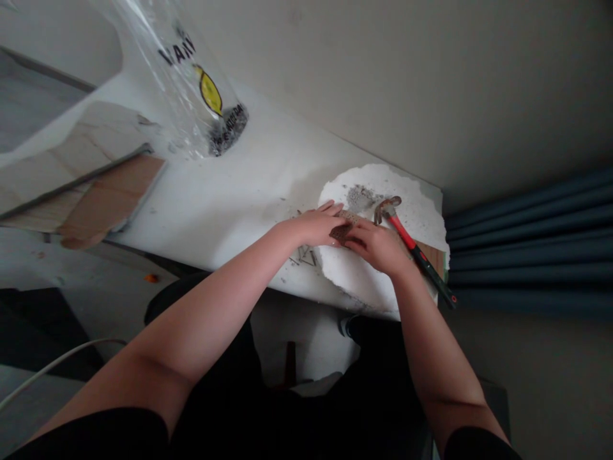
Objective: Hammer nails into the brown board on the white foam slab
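Observation:
A small brown perforated block [345, 227] lies on a round white foam slab [383, 191] at the right end of the white table [230, 191]. My left hand [316, 225] rests flat beside and on the block, fingers stretched out. My right hand [378, 246] has its fingers curled over the block's other end. A claw hammer [412, 246] with a red and black handle lies on the slab just right of my right hand. Grey crumbs [359, 195] speckle the slab behind the block.
A clear plastic bag [191, 76] with black lettering and a yellow mark stands at the table's far left. Wooden boards [105, 198] lie beyond the table's left side. Several thin nails [304, 255] lie near the front edge. Blue curtain [527, 249] hangs at right.

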### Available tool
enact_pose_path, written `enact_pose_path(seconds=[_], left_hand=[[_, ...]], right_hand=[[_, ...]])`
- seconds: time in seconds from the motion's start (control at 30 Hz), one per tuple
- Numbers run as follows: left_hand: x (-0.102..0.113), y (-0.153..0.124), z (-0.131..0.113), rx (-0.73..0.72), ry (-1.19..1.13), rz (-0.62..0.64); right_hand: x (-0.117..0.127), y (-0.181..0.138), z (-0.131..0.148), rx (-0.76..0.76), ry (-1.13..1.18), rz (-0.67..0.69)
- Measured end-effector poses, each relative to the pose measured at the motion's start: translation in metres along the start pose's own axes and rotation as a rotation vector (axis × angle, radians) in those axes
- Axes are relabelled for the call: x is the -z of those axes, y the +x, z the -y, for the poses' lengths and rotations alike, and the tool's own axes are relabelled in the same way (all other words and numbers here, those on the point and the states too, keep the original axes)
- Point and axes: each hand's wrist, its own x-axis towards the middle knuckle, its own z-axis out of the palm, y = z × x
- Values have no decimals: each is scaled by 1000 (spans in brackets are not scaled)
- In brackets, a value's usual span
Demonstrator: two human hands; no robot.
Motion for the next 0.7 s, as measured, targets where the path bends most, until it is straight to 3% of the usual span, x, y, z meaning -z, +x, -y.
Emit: enact_pose_path(seconds=[0.07,0.23,0.27,0.33,0.4,0.43,0.57,0.7], left_hand=[[0,0,0,1,-2,9],[5,-3,-6,59,-15,44],[6,-4,-7,63,-19,48],[6,-4,-7,60,-24,49],[4,-3,-5,56,-23,40],[3,-2,-3,52,-21,32],[-1,-1,1,26,-19,4],[2,-2,-2,25,-28,4]], right_hand=[[2,2,0,30,18,-29],[34,-10,12,-32,215,-358],[35,-13,18,-22,238,-310],[26,-13,32,69,253,4],[2,-9,48,125,142,279],[-12,-7,57,108,40,323],[-45,2,75,2,-193,278],[-21,-1,60,-165,-170,82]])
